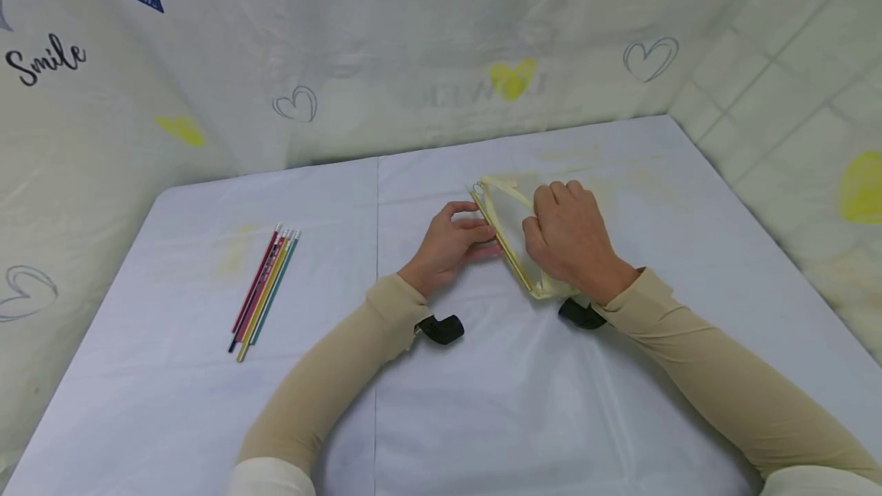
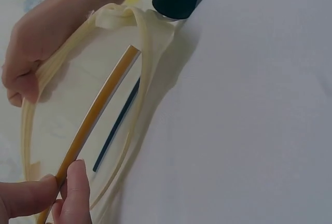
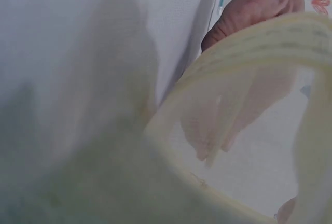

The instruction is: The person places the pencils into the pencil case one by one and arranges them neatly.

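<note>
My left hand [image 1: 451, 245] pinches a yellow pencil [image 2: 101, 105] between thumb and fingers. The pencil lies slanted across the mouth of a see-through mesh pouch [image 1: 506, 188] with pale yellow edging. Curled fingers of my right hand [image 1: 570, 232] grip the far edge of that mouth and hold it wide. Within the pouch's outline, a dark, thin pencil-like stick [image 2: 116, 130] shows in the left wrist view. The right wrist view sees the pouch's edging [image 3: 249, 47] close up, with the left hand [image 3: 264, 6] partly behind it.
Several pencils [image 1: 265, 293] in red, yellow, teal and dark colours lie side by side on the left of the white-covered table [image 1: 482, 419]. A curtain [image 1: 372, 37] printed with hearts and words hangs behind it. Black wrist devices [image 1: 441, 329] sit under both cuffs.
</note>
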A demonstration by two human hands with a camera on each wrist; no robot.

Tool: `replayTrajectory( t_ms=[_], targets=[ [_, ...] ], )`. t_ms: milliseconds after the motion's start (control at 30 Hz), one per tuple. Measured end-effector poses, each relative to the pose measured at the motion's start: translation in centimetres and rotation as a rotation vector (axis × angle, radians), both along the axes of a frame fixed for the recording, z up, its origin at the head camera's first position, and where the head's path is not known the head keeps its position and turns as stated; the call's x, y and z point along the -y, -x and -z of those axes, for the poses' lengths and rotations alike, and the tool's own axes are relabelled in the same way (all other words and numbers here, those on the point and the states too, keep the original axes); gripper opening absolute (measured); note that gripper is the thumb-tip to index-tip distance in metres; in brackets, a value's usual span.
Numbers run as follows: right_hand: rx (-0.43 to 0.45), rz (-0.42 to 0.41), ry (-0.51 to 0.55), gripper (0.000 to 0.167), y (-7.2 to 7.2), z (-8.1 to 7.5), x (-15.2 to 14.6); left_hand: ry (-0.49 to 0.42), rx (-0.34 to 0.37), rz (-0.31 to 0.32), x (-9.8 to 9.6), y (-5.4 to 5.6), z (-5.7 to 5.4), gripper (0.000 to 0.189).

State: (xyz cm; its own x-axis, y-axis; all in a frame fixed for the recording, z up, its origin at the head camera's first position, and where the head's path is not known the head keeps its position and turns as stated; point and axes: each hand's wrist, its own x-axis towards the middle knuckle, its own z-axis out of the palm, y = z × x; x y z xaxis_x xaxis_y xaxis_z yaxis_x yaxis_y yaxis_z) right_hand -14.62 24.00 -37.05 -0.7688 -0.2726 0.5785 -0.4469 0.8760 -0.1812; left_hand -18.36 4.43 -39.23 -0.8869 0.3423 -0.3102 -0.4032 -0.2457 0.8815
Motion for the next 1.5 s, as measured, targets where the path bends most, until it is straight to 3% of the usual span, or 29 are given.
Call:
replayTrajectory(
  t_ms=[567, 1000, 1267, 1500],
  targets=[
    [0.018, 0.015, -0.015, 0.020, 0.0, 0.2, -0.1, 0.089, 0.001, 0.038, -1.7, -0.3, -0.3, 0.053],
    [-0.006, 0.006, -0.020, 0.019, -0.1, 0.3, 0.1, 0.081, 0.003, 0.051, -2.6, -0.5, -0.5, 0.050],
    [-0.032, -0.012, -0.012, 0.021, 0.0, 0.4, -0.1, 0.086, -0.010, 0.047, -2.3, -0.5, -0.5, 0.049],
    [0.008, 0.010, -0.018, 0.020, -0.1, 0.3, -0.2, 0.115, -0.016, 0.034, -1.4, -0.4, -0.6, 0.043]
  ],
)
